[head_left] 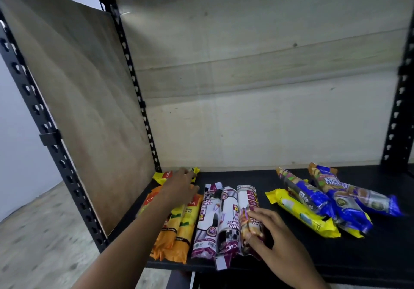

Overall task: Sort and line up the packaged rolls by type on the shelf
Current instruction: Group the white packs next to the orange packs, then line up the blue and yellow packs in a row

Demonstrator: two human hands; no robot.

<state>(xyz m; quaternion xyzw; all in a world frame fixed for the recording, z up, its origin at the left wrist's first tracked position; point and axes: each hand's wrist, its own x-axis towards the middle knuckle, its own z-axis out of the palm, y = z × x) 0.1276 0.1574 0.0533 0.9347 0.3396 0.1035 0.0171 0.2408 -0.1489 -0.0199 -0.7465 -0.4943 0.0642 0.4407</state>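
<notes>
**A:** Nearest the camera, at the lower middle of the frame, what is the right hand (276, 241) doing?

**B:** Its fingers (257, 218) are curled over the third white-and-maroon roll (246, 199), with the thumb at the near end, so it grips that roll. The roll lies on the shelf (295, 257), just beside the two other white-and-maroon rolls (209, 219).

**A:** And left of those?

**B:** The orange-and-yellow rolls (179, 230) lie side by side at the lower left. Further in, the left hand (180, 185) reaches over them to a yellow pack (195, 170) in the back left corner. Its fingers lie stretched forward. Blur hides whether they pinch the pack or only touch it.

**A:** What about the right side of the frame?

**B:** A yellow roll (300, 216) and the blue rolls (349, 212) lie askew and overlapping, well apart from the tidier groups.

**A:** So which step is this?

**B:** By the layout, the person seems to be squaring up the two left groups, and the mixed heap is not yet sorted. The next move probably calls for drawing the back yellow pack into line with its own kind. The gripped roll then needs nudging parallel to its neighbours, ends level. After that, yellow has to be separated from blue on the right.
</notes>
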